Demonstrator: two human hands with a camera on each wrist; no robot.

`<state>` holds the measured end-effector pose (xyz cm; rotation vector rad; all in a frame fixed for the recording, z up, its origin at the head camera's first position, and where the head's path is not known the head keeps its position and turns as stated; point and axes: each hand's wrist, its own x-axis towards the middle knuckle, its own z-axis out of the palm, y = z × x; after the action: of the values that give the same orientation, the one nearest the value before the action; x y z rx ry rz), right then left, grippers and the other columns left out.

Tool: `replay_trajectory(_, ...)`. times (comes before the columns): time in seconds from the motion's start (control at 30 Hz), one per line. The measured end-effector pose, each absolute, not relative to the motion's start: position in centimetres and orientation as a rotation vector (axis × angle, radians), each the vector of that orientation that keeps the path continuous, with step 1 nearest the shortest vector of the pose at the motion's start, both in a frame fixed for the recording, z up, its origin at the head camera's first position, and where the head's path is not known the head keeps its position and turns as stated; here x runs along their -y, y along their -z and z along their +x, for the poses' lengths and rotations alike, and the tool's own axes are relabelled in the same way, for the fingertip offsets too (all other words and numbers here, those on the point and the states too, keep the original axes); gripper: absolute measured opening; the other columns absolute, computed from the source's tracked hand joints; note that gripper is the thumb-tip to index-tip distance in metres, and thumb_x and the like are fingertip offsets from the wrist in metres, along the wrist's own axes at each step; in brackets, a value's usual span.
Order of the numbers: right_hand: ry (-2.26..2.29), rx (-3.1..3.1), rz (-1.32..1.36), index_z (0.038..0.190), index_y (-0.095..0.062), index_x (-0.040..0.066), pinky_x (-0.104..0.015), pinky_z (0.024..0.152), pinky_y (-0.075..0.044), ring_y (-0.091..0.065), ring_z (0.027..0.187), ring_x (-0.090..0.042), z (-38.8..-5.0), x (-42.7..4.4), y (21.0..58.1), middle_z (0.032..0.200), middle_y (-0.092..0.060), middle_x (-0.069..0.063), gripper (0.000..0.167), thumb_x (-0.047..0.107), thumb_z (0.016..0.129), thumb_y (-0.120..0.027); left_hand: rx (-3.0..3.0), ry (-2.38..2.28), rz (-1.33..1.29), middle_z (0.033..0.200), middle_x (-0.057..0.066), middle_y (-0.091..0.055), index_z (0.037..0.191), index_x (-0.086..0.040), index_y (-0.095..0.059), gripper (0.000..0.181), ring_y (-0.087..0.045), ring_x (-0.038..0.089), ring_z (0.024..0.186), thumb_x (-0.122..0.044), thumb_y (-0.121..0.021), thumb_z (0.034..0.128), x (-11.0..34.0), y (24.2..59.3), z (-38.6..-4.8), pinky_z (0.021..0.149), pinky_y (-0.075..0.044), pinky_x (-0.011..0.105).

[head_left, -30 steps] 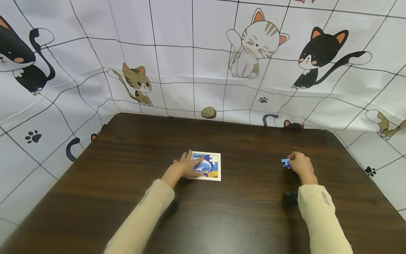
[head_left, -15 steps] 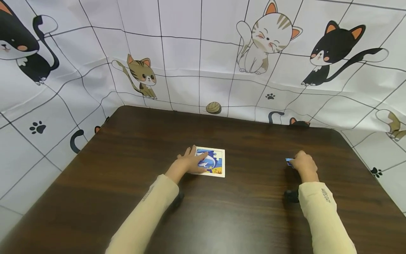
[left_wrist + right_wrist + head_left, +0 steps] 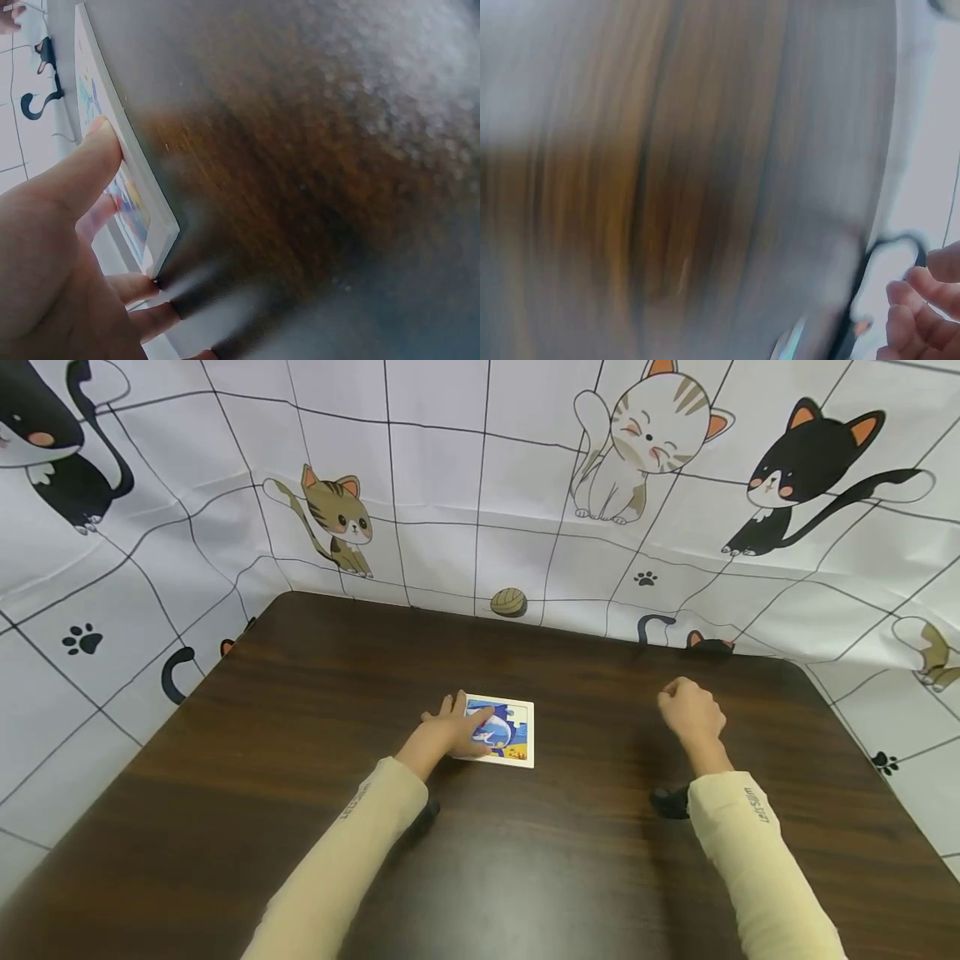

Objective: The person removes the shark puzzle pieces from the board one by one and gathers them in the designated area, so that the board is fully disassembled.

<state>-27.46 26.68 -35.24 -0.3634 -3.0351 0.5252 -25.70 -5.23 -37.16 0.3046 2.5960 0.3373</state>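
A small picture puzzle (image 3: 519, 745) in a pale frame lies on the dark table, showing a blue-and-white dolphin. A cream gap shows in its upper right part. My left hand (image 3: 452, 732) rests over its left side with fingers spread; in the left wrist view the thumb (image 3: 94, 161) presses on the picture and other fingertips touch the table beside the frame's corner. To the right, my right hand (image 3: 692, 714) is above the table with curled fingers. In the right wrist view its fingertips (image 3: 922, 300) are pinched together; the blue puzzle piece seen there earlier is hidden now.
The brown wooden table (image 3: 337, 693) reaches to a white curtain (image 3: 435, 468) printed with cats and grid lines, which hangs behind and along the sides. Dark wrist devices (image 3: 670, 803) sit under both sleeves. The right wrist view is blurred.
My right hand has lifted and shifted left, turning so the blue puzzle piece no longer shows. My left hand stays on the puzzle. The head view has tilted down and shifted slightly.
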Motion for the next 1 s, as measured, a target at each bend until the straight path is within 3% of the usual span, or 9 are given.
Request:
replay_trajectory(0.33,-0.582,3.056,-0.080,0.103,-0.065,0.012,-0.050,0.074,-0.049,-0.063,0.094,-0.033,-27.5,-16.2,37.1,0.107,-0.068,-0.009,0.028,0.023,0.088,-0.045,-2.619,-0.320,0.278,0.155,0.017,0.003,0.148,-0.018,-0.007,0.082,-0.001,0.036,0.143,-0.043,-0.056,0.0877,5.2,37.5,-25.7,0.109,-0.013,0.062)
replay_trajectory(0.53,-0.540,3.040,0.135,0.095,-0.070,0.012,-0.042,0.063,-0.050,-0.063,0.079,-0.021,-26.7,-10.9,37.5,0.093,-0.070,-0.005,0.021,0.020,0.087,-0.052,-2.635,-0.299,0.285,0.155,0.018,0.000,0.148,-0.013,-0.011,0.081,-0.003,0.036,0.143,-0.044,-0.055,0.0874,5.1,37.4,-25.9,0.109,-0.015,0.062)
replay_trajectory(0.77,-0.554,3.055,0.265,0.103,-0.067,0.011,-0.031,0.052,-0.045,-0.054,0.065,-0.015,-25.9,-8.9,37.9,0.089,-0.070,-0.006,0.022,0.016,0.086,-0.054,-2.636,-0.290,0.294,0.155,0.018,0.000,0.147,-0.011,-0.011,0.082,-0.003,0.036,0.143,-0.045,-0.054,0.0877,5.0,37.4,-25.8,0.108,-0.016,0.063)
replay_trajectory(1.0,-0.836,3.075,0.227,0.109,-0.063,0.007,-0.029,0.056,-0.045,-0.057,0.069,-0.017,-25.8,-8.9,38.1,0.096,-0.067,-0.010,0.026,0.016,0.086,-0.053,-2.671,-0.270,0.295,0.154,0.018,-0.006,0.145,-0.009,-0.020,0.079,-0.009,0.037,0.142,-0.045,-0.057,0.0861,5.0,37.8,-25.7,0.107,-0.021,0.063)
